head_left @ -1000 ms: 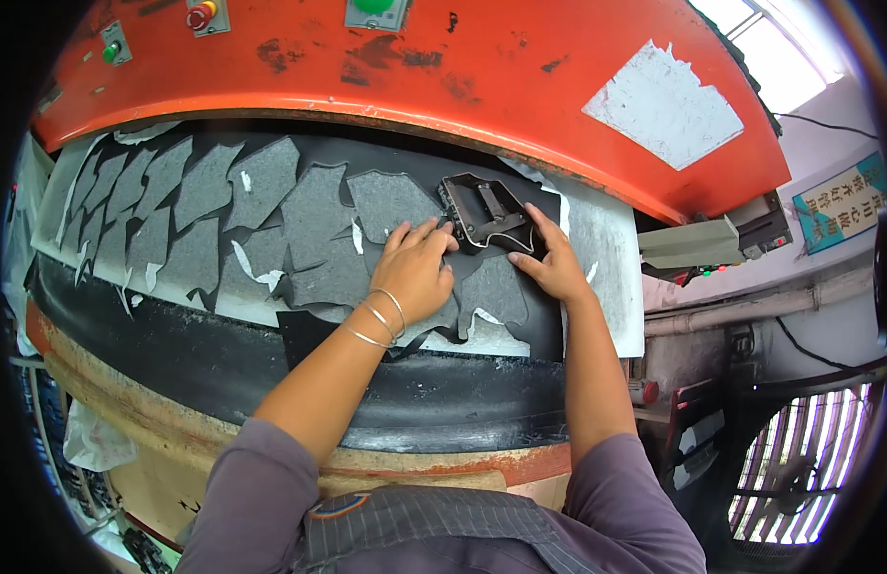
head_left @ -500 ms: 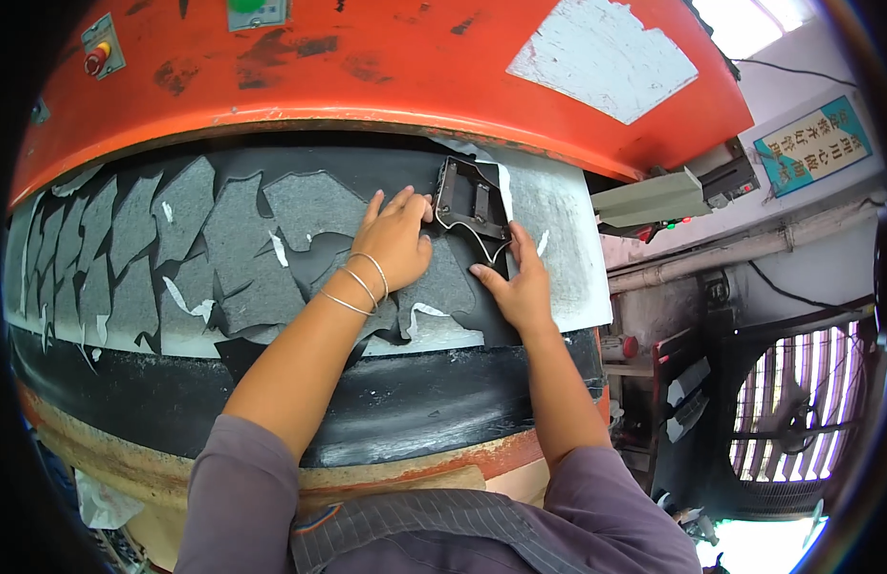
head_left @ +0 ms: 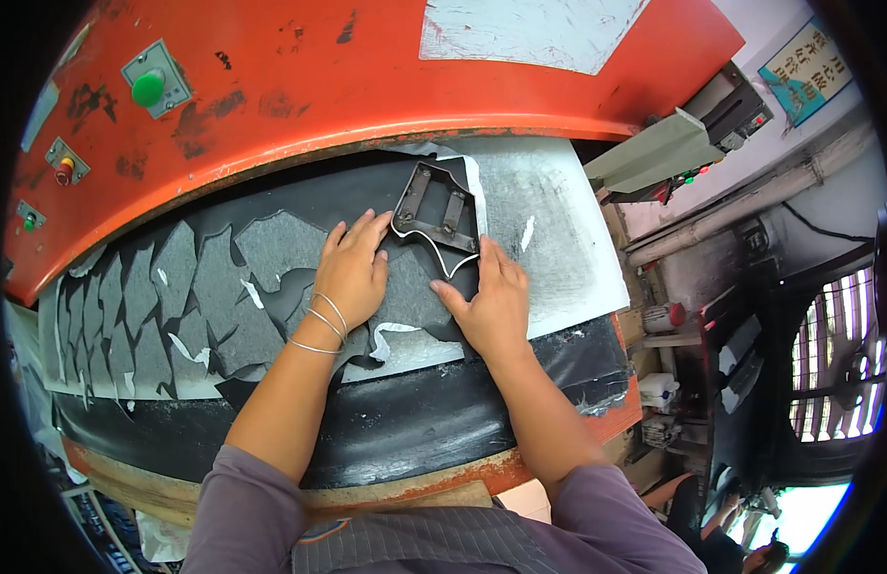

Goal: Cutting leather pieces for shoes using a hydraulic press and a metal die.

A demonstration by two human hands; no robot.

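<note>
A metal cutting die [head_left: 412, 199], an angular frame with crossbars and a curved pointed lower end, sits on a dark sheet [head_left: 319, 187] near its right edge. My left hand [head_left: 352, 273] lies flat on the sheet with fingers stretched, their tips close by the die's left side. At the die's lower right, my right hand [head_left: 498, 301] has its fingers along the right wall and its thumb by the pointed end. Left of the die, several angular cut-outs leave grey board [head_left: 271, 251] showing through the sheet. A curled white strip [head_left: 391, 330] lies below my left hand.
An orange machine body [head_left: 300, 77] spans the far side, bearing a green button [head_left: 148, 89] and a red knob [head_left: 65, 172]. White board [head_left: 553, 220] extends right of the sheet. A black padded edge [head_left: 405, 430] runs along the near side. Another person [head_left: 716, 531] shows at lower right.
My left hand's fingers have straightened and come off the die's edge onto the sheet. The right hand stays at the die. The view has shifted, showing more of the machine's buttons.
</note>
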